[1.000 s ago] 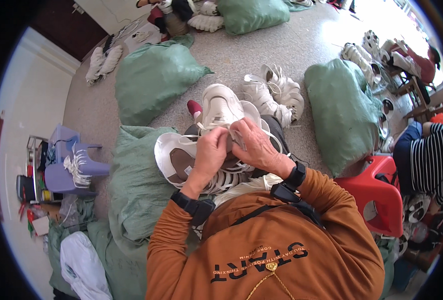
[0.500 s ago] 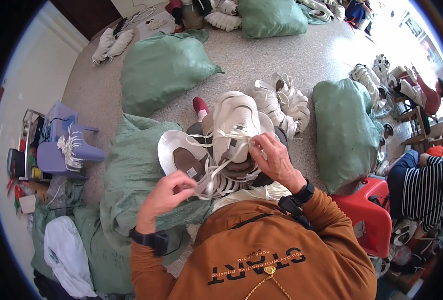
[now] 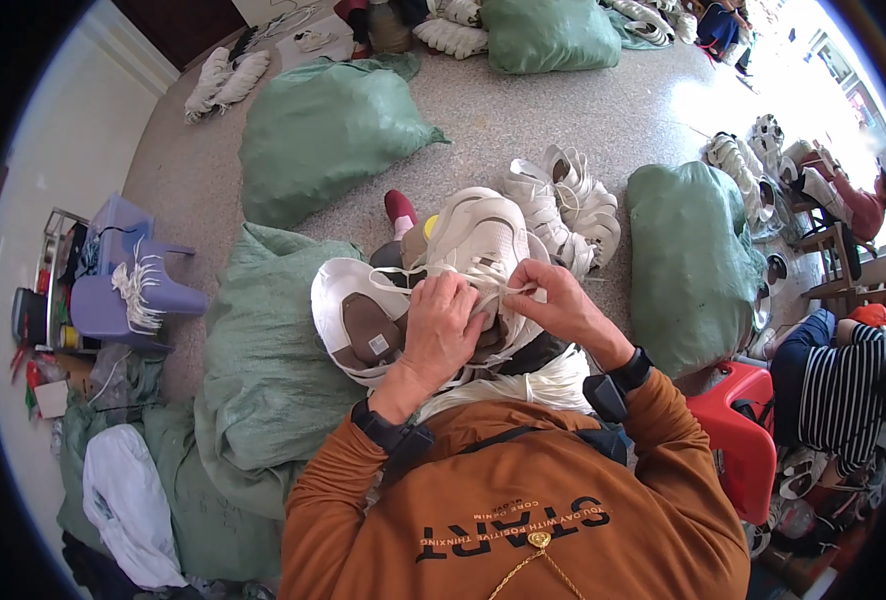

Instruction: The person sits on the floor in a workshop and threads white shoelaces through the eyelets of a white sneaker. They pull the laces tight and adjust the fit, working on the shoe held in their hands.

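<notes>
**A:** where's the shoe (image 3: 488,240) sitting exactly?

**B:** on the person's lap, toe pointing away from them, right under both hands. There's a second shoe (image 3: 358,325) lying just to its left, opening facing up, so you can see the brown insole.

**A:** and the hands?

**B:** left hand (image 3: 443,325) is flat on top of the near end of the shoe, fingers curled down over it. Right hand (image 3: 553,300) is just beside it on the right, fingertips pinched on a white lace (image 3: 508,290). The two hands are nearly touching at the fingertips.

**A:** anything else close by?

**B:** bundle of white laces (image 3: 523,385) below the hands, against the orange shirt. Green sack (image 3: 273,370) on the left, pile of white shoes (image 3: 563,200) on the floor just beyond.
</notes>
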Available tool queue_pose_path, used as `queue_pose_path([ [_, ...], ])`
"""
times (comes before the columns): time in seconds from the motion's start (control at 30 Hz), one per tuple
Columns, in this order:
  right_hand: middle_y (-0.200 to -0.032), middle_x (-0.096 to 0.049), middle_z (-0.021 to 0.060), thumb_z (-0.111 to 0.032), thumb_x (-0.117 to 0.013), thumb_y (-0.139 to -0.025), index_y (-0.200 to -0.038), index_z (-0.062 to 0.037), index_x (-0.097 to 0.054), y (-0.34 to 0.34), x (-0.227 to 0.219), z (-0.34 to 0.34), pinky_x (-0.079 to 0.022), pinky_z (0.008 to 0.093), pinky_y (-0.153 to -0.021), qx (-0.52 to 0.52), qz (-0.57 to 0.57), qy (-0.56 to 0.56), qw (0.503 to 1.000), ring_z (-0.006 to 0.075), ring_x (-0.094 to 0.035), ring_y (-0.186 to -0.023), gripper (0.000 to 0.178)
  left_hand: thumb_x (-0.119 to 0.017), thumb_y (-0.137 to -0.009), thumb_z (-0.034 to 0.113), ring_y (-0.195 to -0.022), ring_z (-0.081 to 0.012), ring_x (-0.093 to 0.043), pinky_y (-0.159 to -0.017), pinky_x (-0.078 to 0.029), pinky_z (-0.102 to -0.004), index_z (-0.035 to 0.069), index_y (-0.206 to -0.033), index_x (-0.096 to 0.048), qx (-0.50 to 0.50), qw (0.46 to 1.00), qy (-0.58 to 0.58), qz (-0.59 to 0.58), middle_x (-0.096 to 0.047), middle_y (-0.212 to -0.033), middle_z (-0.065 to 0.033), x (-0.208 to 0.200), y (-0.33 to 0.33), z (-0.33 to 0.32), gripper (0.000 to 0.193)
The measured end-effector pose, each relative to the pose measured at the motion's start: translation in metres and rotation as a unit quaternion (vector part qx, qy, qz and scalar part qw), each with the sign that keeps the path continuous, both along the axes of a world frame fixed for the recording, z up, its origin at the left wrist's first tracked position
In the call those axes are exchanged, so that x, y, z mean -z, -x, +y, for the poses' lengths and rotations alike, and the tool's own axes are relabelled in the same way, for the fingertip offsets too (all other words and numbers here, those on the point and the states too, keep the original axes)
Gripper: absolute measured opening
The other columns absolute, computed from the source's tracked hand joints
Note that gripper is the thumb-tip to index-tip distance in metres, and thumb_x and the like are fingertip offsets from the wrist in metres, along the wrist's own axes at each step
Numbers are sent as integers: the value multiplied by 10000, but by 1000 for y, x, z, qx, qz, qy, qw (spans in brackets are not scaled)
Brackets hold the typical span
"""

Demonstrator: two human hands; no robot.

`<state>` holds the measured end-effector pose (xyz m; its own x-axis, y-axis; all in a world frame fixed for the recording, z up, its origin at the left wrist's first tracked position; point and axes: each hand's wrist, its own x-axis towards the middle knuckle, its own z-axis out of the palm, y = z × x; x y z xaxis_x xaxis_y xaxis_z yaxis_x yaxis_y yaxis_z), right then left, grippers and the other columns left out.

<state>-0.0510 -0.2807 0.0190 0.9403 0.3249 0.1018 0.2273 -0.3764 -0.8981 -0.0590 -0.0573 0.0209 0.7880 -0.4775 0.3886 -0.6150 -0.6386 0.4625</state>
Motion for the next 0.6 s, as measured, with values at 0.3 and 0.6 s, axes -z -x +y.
queue_pose_path([
  [0.3,-687,-598,88,-155,-695,-905,-940,5,-626,6,0,9,-473,349,-605,27,82,-2,996,158,-569,-639,178,-728,-803,69,-926,-312,-571,-840,-445,-432,45,-882,-611,37,999,5,-15,-558,-922,-93,-7,-16,-1,143],
  [0.6,-699,-563,56,-116,-642,-939,-923,1,-613,13,-1,5,-435,319,-583,116,-106,183,971,127,-509,-642,122,-714,-817,65,-888,-328,-590,-818,-475,-442,42,-882,-612,52,998,26,-14,-561,-901,-115,-4,-21,1,123],
])
